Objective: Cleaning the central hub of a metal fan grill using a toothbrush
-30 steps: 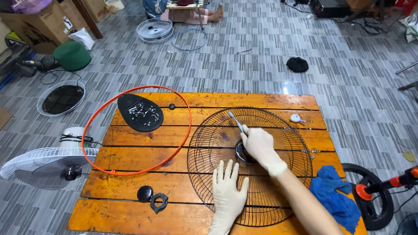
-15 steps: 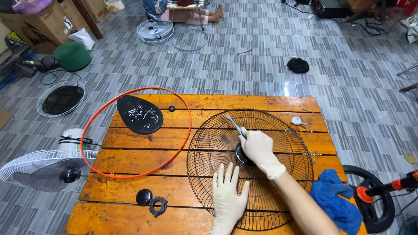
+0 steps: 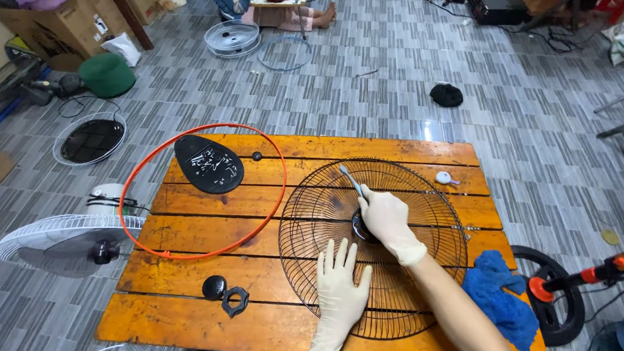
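A round black wire fan guard [image 3: 428, 212] lies flat on the orange wooden table [image 3: 208, 231]. My left hand [image 3: 341, 284], in a pale glove, rests flat with spread fingers on the guard's near side. My gloved right hand [image 3: 388, 220] sits over the guard's dark centre hub and grips a thin metal tool [image 3: 350, 180] that points up and to the left. An orange ring [image 3: 200, 190] lies on the table's left half, around a black oval plate [image 3: 209, 164].
A black cap [image 3: 214, 287] and a black nut [image 3: 235, 300] lie near the table's front edge. A blue cloth [image 3: 500, 297] hangs at the right corner, a small white piece [image 3: 444, 178] sits beyond the guard. A white fan [image 3: 70, 238] stands left of the table.
The view has shifted slightly. Both hands stay on the fan guard, the right one still holding the tool at the hub.
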